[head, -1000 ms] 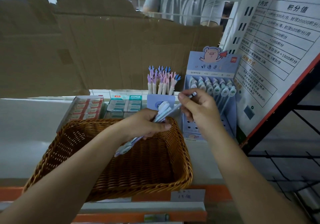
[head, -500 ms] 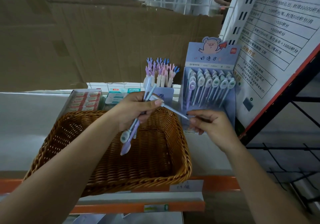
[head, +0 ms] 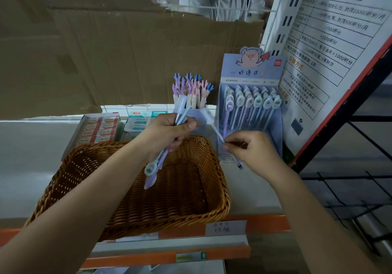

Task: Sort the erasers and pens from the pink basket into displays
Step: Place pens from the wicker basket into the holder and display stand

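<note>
Head view, and the action is in the right hand [head: 252, 153]: its grip is clamped on a single pen [head: 215, 129], thumb and forefinger pinching the barrel around its middle. The pen lies on a diagonal, its pale blurred top end up and to the left, its dark writing tip poking out below the hand, down and to the right. Across from it the left hand [head: 167, 133] has its grip closed round a bundle of pens [head: 158, 161], their round toppers hanging down over the wicker basket [head: 191, 218], which sits on the shelf [head: 31, 157] right under both hands. No loose stock shows in the part of the basket floor that is visible. Now the relation that matters: the pig-topped pen display [head: 252, 76] stands just beyond and slightly above the right hand, much nearer to it than to the left. Its rows stand close to upright, toppers up, so by my reading the held pen needs its long axis swung up to match before the tip goes down into a free slot. Left of that display stands a cup of claw-topped pens [head: 191, 91], and further left the eraser boxes [head: 99, 129] lie at the back of the shelf, against the cardboard [head: 127, 51].
</note>
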